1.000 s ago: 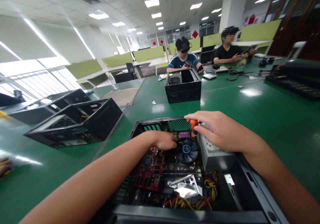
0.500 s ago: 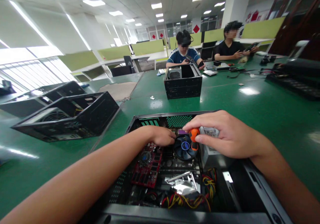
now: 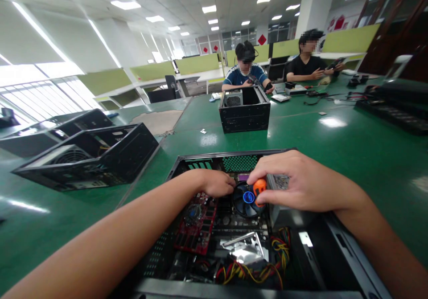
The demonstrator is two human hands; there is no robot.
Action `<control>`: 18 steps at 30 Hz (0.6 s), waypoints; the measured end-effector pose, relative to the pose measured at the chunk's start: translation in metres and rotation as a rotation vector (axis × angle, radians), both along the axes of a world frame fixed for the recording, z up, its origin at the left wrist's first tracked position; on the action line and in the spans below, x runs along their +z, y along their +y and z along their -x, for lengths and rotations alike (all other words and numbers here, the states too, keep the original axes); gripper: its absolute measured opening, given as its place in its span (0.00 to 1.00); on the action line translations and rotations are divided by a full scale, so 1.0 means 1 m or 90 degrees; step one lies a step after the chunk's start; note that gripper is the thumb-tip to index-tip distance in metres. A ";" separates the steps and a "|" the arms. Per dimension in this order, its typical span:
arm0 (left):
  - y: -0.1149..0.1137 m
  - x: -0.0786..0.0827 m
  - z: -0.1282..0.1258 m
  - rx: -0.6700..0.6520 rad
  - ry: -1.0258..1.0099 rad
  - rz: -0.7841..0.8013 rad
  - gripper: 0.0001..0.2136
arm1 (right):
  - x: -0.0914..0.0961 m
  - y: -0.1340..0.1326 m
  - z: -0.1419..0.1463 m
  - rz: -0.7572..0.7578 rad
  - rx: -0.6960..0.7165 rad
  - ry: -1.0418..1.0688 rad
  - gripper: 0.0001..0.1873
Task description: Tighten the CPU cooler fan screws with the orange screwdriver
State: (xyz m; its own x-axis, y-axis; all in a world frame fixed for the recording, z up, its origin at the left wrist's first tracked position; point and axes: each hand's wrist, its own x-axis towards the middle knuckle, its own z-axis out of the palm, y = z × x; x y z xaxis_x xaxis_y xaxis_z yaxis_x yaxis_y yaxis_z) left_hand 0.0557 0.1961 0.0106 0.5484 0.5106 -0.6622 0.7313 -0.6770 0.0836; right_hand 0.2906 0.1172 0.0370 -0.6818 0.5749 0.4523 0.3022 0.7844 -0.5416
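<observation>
An open computer case (image 3: 240, 285) lies before me. My right hand (image 3: 294, 178) pinches the orange-and-black handle of a screwdriver (image 3: 260, 186) between thumb and fingers, over the right edge of a black cooling fan (image 3: 245, 205) with a blue centre label. The screwdriver's tip is hidden. At the fan's left edge, my left hand (image 3: 219, 184) is closed with its fingers curled down; what they grip is hidden. Below that hand sits a red graphics card (image 3: 195, 227). A silver power supply (image 3: 287, 214) is under my right hand.
Red, yellow and black cables (image 3: 247, 270) and a shiny metal bracket (image 3: 245, 245) lie inside the case's near part. Another case (image 3: 245, 118) stands ahead, and a further open case (image 3: 90, 165) is at left. Two people sit across the green table (image 3: 187, 138).
My right thumb and fingers have shifted lower around the screwdriver handle, which stays over the fan's right edge. My left hand has hardly moved.
</observation>
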 end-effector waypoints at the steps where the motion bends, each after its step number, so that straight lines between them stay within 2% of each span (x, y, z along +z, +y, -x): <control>1: 0.000 0.002 -0.001 0.001 0.005 0.005 0.22 | 0.000 0.000 0.000 0.011 0.001 0.000 0.10; 4: -0.001 0.005 -0.002 0.009 0.017 0.027 0.23 | 0.001 0.000 -0.001 0.030 0.017 0.001 0.10; 7: -0.001 0.006 -0.002 0.010 0.017 0.027 0.22 | 0.000 -0.001 -0.002 -0.002 0.027 -0.020 0.14; 9: -0.001 0.006 -0.002 0.012 0.017 0.021 0.21 | -0.002 0.000 -0.004 -0.042 -0.026 -0.009 0.17; 13: -0.001 0.007 -0.002 0.017 0.023 0.017 0.22 | -0.006 0.003 -0.008 -0.103 -0.197 0.065 0.17; 15: -0.001 0.007 -0.002 0.017 0.033 0.018 0.23 | -0.008 0.005 -0.008 -0.118 -0.222 0.057 0.16; 18: -0.001 0.007 -0.003 0.017 0.042 0.021 0.23 | -0.009 0.007 -0.007 -0.115 -0.208 0.011 0.15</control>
